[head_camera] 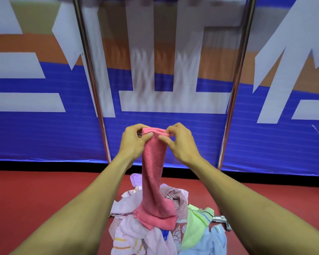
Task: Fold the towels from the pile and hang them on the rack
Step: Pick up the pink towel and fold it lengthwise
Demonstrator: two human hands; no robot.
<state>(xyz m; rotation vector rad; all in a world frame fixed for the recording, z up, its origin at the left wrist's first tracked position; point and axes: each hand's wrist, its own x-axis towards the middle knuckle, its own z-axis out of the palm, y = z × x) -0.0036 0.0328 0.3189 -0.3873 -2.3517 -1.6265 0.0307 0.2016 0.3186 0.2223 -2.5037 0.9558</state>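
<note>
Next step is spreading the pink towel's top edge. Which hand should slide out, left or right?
Right, narrowly. The left hand pinches the pink towel at its corner, a fair anchor. The right hand pinches mid-edge with open space beside it. The pile lies below.

No word, number or brand can be read with certainty. The only lettering stands on the banner (265,140) along the far wall, behind the two metal poles (92,74): huge white strokes on bands of blue and orange. They look like parts of large characters, but each is cropped by the picture's edge or cut by a pole, so none can be made out whole. At the far left are stacked horizontal white bars, in the middle upright bars joined along the bottom, and at the far right slanted strokes. The towels in the near pile (166,232) carry stripes and printed patterns, no legible labels.
</note>
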